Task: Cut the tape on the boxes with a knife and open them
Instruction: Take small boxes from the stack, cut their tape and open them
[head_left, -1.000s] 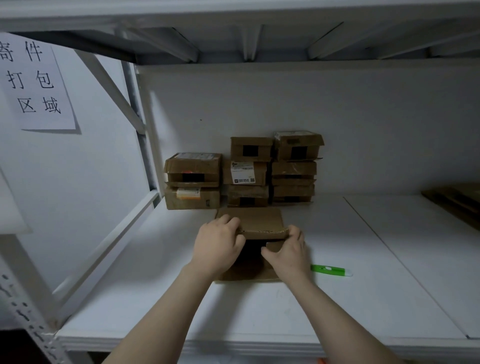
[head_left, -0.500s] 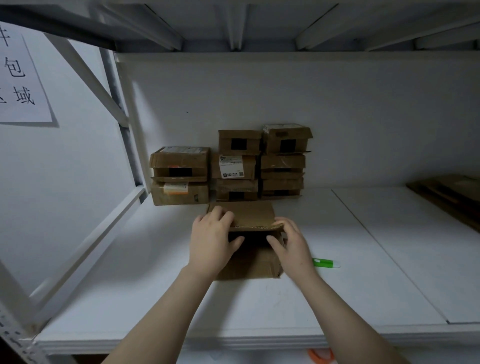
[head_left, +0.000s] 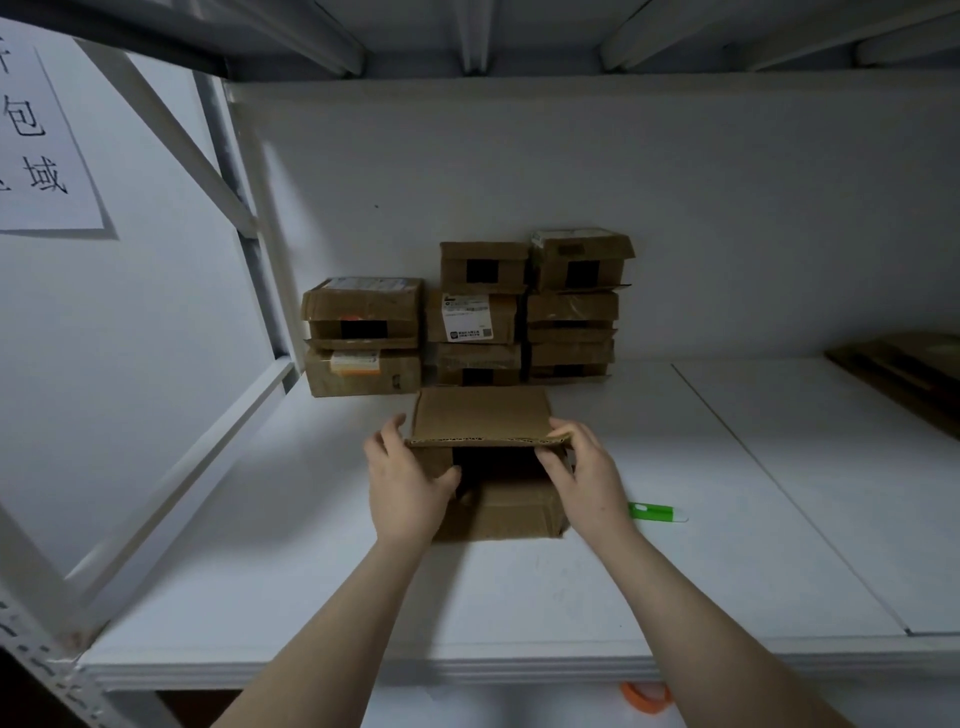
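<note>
A small brown cardboard box (head_left: 501, 512) lies on the white shelf (head_left: 519, 597) in front of me, its lid flap (head_left: 483, 415) lifted so the dark inside shows. My left hand (head_left: 402, 483) holds the box's left side, thumb at the opening and fingers by the flap's left corner. My right hand (head_left: 584, 475) grips the flap's right front corner, fingers curled over its edge. A green utility knife (head_left: 657, 512) lies on the shelf just right of my right wrist, apart from both hands.
Several taped cardboard boxes (head_left: 467, 312) are stacked against the back wall. Flat dark cardboard (head_left: 904, 374) lies at the far right. A white rack post and diagonal brace (head_left: 244, 249) stand on the left. An orange tape roll (head_left: 644, 696) shows below the shelf's front edge.
The lid flap has risen higher and the opening is wider. My hands have shifted outward to the flap's corners. The camera has tilted and moved closer.
</note>
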